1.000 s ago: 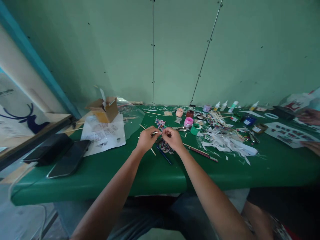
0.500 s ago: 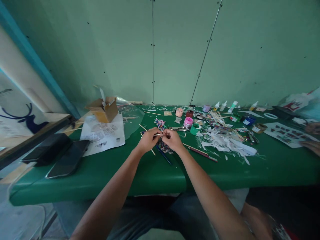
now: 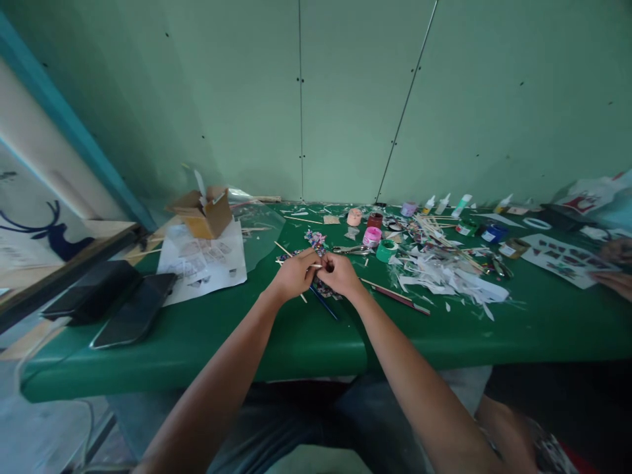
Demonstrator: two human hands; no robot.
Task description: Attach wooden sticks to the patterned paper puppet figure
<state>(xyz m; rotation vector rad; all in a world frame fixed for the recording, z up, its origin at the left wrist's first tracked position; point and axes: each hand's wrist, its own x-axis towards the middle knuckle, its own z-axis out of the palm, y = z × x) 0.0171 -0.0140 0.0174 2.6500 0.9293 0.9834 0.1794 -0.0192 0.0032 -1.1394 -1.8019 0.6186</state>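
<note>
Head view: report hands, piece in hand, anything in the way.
Left hand holding thin pale stick. Right hand close beside, fingers curled, grip hidden. Multicoloured pieces around the hands, slim blue stick lying close.

Tally: 1 left hand [image 3: 295, 274], 1 right hand [image 3: 340, 274]; 1 white stick [image 3: 316, 266] at them. Paint jars [image 3: 386, 251]: 8. Squeeze bottles [image 3: 443, 205]: 4. Cardboard box [image 3: 211, 217]: 1.

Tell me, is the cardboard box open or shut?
Open: the box has a flap spread outward, and a white strip sticks up from its top. How full it is, I cannot tell.
</note>
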